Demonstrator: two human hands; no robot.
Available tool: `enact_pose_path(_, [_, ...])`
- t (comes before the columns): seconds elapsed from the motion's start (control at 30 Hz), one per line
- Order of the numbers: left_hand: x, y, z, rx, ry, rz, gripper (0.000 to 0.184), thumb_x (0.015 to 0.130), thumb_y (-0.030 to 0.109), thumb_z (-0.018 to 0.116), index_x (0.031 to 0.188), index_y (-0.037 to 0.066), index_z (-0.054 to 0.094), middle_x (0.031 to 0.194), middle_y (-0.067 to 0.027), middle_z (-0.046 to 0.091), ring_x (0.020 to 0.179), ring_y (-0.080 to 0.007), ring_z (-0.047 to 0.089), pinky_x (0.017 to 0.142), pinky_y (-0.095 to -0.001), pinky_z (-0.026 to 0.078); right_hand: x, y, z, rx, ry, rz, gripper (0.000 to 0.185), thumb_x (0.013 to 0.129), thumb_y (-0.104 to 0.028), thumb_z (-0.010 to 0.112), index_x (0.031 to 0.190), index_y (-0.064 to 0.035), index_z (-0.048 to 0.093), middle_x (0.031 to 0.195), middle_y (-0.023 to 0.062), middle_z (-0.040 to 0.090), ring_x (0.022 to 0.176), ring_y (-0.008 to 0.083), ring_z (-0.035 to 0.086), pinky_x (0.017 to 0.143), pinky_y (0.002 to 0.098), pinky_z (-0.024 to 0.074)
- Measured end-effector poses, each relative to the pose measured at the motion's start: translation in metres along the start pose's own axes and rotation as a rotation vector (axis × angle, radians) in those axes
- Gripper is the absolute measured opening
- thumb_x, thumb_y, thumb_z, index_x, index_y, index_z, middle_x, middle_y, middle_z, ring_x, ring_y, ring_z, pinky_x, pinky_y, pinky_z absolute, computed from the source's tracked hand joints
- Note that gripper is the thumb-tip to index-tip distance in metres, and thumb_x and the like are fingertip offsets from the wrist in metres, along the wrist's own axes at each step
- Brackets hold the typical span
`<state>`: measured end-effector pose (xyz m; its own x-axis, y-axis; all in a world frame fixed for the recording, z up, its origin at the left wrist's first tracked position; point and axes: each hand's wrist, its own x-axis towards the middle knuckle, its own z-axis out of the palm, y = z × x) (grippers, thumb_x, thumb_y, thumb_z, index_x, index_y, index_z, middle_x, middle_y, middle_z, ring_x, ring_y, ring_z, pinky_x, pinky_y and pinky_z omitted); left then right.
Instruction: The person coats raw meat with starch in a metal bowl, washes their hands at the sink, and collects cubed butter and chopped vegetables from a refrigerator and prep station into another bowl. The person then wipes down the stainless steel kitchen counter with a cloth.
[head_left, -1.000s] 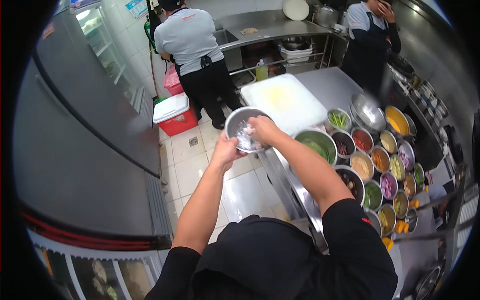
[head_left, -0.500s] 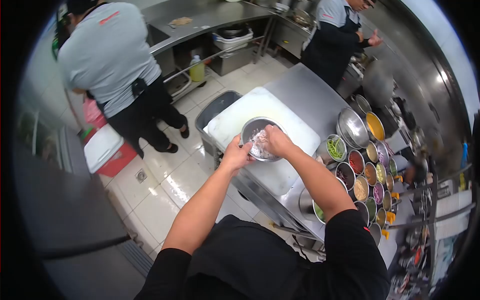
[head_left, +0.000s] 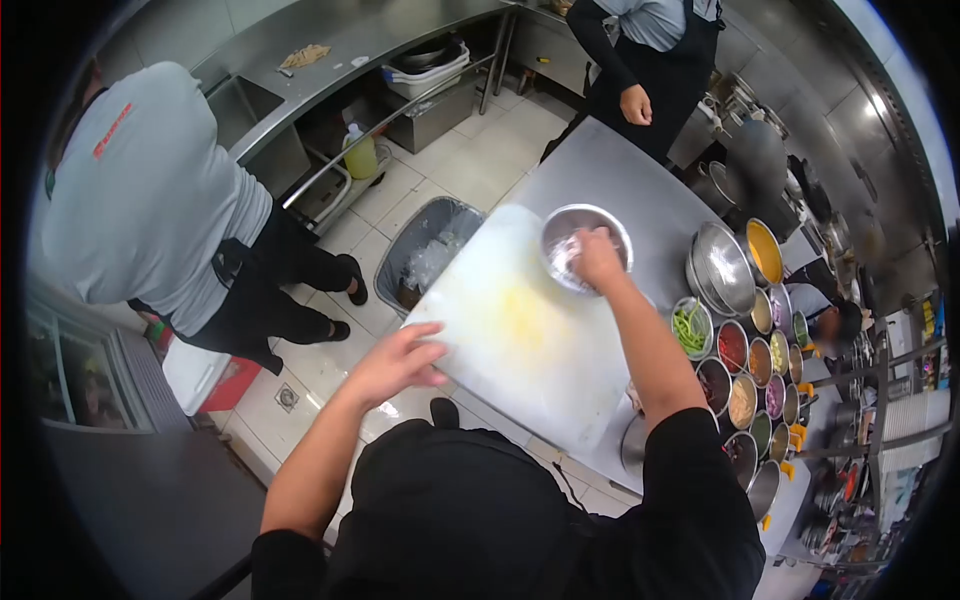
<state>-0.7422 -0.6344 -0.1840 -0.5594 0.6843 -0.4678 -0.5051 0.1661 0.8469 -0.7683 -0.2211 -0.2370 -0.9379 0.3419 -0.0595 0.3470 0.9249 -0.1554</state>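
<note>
A steel bowl (head_left: 556, 220) rests at the far right edge of the white cutting board (head_left: 470, 290), partly over the steel table. Inside it lie pale, white-dusted pieces of food (head_left: 563, 252). My right hand (head_left: 600, 258) reaches down into the bowl, its fingers curled together among the food. The fingertips are hidden, and what they grip cannot be made out. My left hand (head_left: 395, 365) is in the air just off the near left edge of the board, fingers apart and holding nothing. Yellowish stains (head_left: 525, 310) mark the middle of the board.
Several food containers (head_left: 732, 345) and a large steel bowl (head_left: 722, 268) crowd the table's right side. A grey bin (head_left: 440, 215) with a plastic liner stands by the board's left edge. One person (head_left: 160, 190) is at left; another person (head_left: 650, 60) stands beyond the table.
The bowl has moved away to the right across the board, with my right hand still in it. My left hand has let go of its rim and drawn back left.
</note>
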Motion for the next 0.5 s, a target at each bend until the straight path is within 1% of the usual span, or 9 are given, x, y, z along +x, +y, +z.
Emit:
enact_pose_path(0.03, [-0.019,-0.006,-0.024,-0.033,0.086,-0.026,0.058,0.098,0.020,0.059,0.147,0.001,0.034,0.122,-0.0170,0.060,0.088,-0.0250,0.070,0.083,-0.0335,0.058,0.009,0.004,-0.015,-0.010,-0.004,0.137,0.052,0.078,-0.027,0.070,0.124,-0.0067,0.057,0.124,0.0263,0.050,0.118,0.0447,0.053,0.100,0.0472,0.0467])
enact_pose_path(0.07, [-0.035,-0.014,-0.047,-0.068,0.170,-0.043,0.059,0.097,0.020,0.060,0.146,0.001,0.034,0.120,-0.0169,0.061,0.088,-0.0265,0.070,0.082,-0.0327,0.058,0.035,0.023,-0.011,-0.025,-0.079,0.231,0.065,0.077,-0.033,0.071,0.133,-0.0082,0.052,0.137,0.0271,0.045,0.121,0.0444,0.053,0.101,0.0475,0.0462])
enact_pose_path(0.13, [-0.069,-0.037,-0.091,-0.111,0.381,-0.103,0.057,0.096,0.019,0.060,0.145,0.002,0.036,0.119,-0.0172,0.061,0.086,-0.0271,0.070,0.078,-0.0334,0.059,0.054,0.045,-0.025,0.109,-0.114,0.248,0.064,0.080,-0.035,0.069,0.136,-0.0094,0.052,0.137,0.0279,0.048,0.119,0.0423,0.056,0.102,0.0456,0.0459])
enact_pose_path(0.23, [-0.111,-0.101,-0.158,-0.188,0.604,-0.231,0.053,0.096,0.020,0.057,0.142,0.004,0.039,0.112,-0.0153,0.061,0.080,-0.0286,0.070,0.071,-0.0354,0.060,0.060,0.069,-0.022,0.094,-0.175,0.238,0.061,0.083,-0.038,0.067,0.136,-0.0101,0.056,0.128,0.0259,0.059,0.121,0.0374,0.057,0.104,0.0423,0.0435])
enact_pose_path(0.27, [-0.123,-0.127,-0.177,-0.203,0.682,-0.261,0.051,0.096,0.021,0.056,0.141,0.004,0.040,0.109,-0.0144,0.062,0.078,-0.0288,0.070,0.069,-0.0359,0.060,0.067,0.074,-0.024,-0.015,-0.186,0.171,0.057,0.084,-0.036,0.066,0.133,-0.0097,0.058,0.124,0.0249,0.061,0.117,0.0370,0.059,0.103,0.0418,0.0445])
enact_pose_path(0.33, [-0.161,-0.183,-0.204,-0.165,0.900,-0.354,0.049,0.092,0.025,0.064,0.133,0.004,0.049,0.103,-0.0150,0.064,0.075,-0.0316,0.067,0.068,-0.0384,0.058,0.076,0.077,-0.026,-0.228,-0.221,0.033,0.049,0.085,-0.031,0.063,0.129,-0.0091,0.062,0.116,0.0230,0.066,0.111,0.0362,0.063,0.101,0.0408,0.0465])
enact_pose_path(0.37, [-0.179,-0.208,-0.217,-0.167,0.994,-0.414,0.047,0.092,0.025,0.063,0.131,0.004,0.051,0.102,-0.0151,0.064,0.074,-0.0312,0.067,0.068,-0.0386,0.058,0.074,0.080,-0.035,-0.161,-0.161,0.059,0.041,0.087,-0.025,0.062,0.124,-0.0089,0.065,0.118,0.0241,0.065,0.105,0.0370,0.066,0.093,0.0403,0.0514])
enact_pose_path(0.43, [-0.207,-0.250,-0.235,-0.171,1.058,-0.553,0.043,0.092,0.025,0.062,0.128,0.004,0.053,0.101,-0.0152,0.065,0.073,-0.0304,0.067,0.067,-0.0388,0.057,0.081,0.084,-0.075,-0.073,-0.191,0.110,0.036,0.087,-0.022,0.062,0.119,-0.0055,0.067,0.110,0.0228,0.068,0.093,0.0334,0.069,0.081,0.0382,0.0545])
enact_pose_path(0.5, [-0.233,-0.288,-0.247,-0.154,1.027,-0.695,0.039,0.092,0.026,0.061,0.124,0.003,0.055,0.100,-0.0153,0.065,0.072,-0.0295,0.068,0.066,-0.0391,0.057,0.073,0.070,-0.124,0.083,-0.245,0.237,0.030,0.083,-0.022,0.065,0.107,-0.0037,0.068,0.102,0.0191,0.070,0.083,0.0287,0.069,0.074,0.0371,0.0551])
